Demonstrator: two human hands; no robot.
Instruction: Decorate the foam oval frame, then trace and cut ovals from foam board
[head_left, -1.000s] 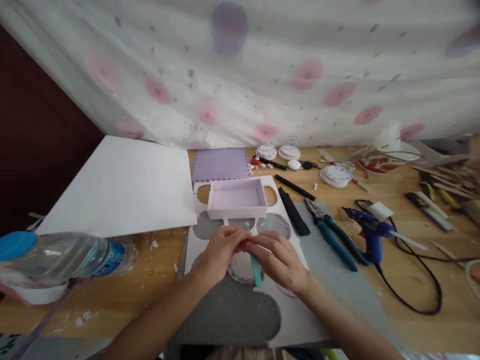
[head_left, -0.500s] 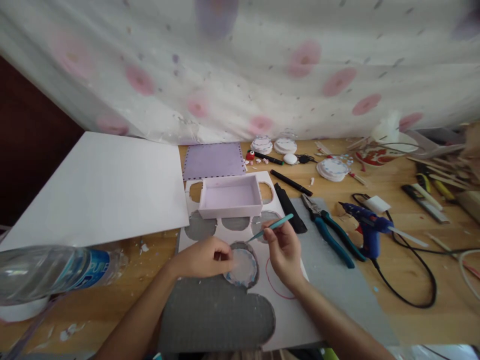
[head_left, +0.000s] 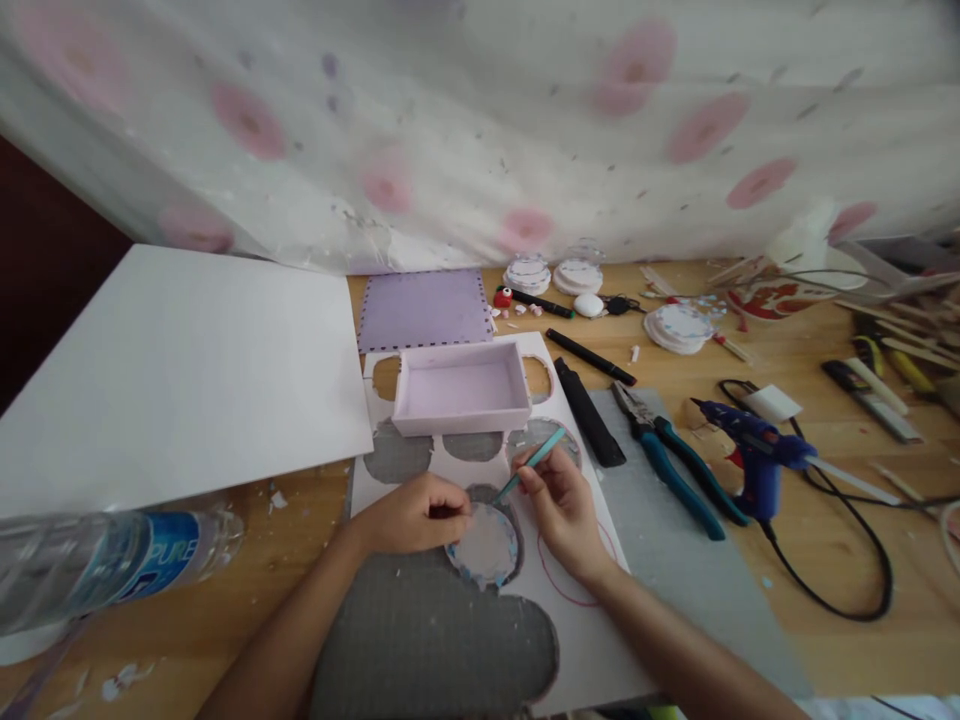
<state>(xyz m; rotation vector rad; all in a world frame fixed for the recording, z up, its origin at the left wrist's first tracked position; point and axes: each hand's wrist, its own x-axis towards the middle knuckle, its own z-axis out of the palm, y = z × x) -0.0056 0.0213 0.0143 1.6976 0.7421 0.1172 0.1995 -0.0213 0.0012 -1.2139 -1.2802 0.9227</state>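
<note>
My left hand (head_left: 418,513) is closed, thumb and fingertips pinching the left edge of a round white disc (head_left: 486,545) with blue marks along its rim. The disc lies in a round cut-out of a white board (head_left: 577,640). My right hand (head_left: 559,505) grips a slim teal pen-shaped tool (head_left: 534,462), tilted, its tip down near the top edge of the disc. Too little of that tip shows to tell its kind. Beside my right wrist, a red circle is drawn on the board. A pale lilac open box (head_left: 462,390) rests on the board's far part, beyond both hands.
A grey cutting mat (head_left: 675,590) lies under the board. To the right are a black marker (head_left: 591,357), pliers (head_left: 671,465) and a blue glue gun (head_left: 757,450) with its cord. At left are a water bottle (head_left: 112,560) and a large white sheet (head_left: 202,370). Stacked white discs (head_left: 679,328) stand at the back.
My right hand has shifted slightly left and the teal tool now stands steeper, its tip still by the disc's top edge. My left hand stays at the disc. The view has shifted a little.
</note>
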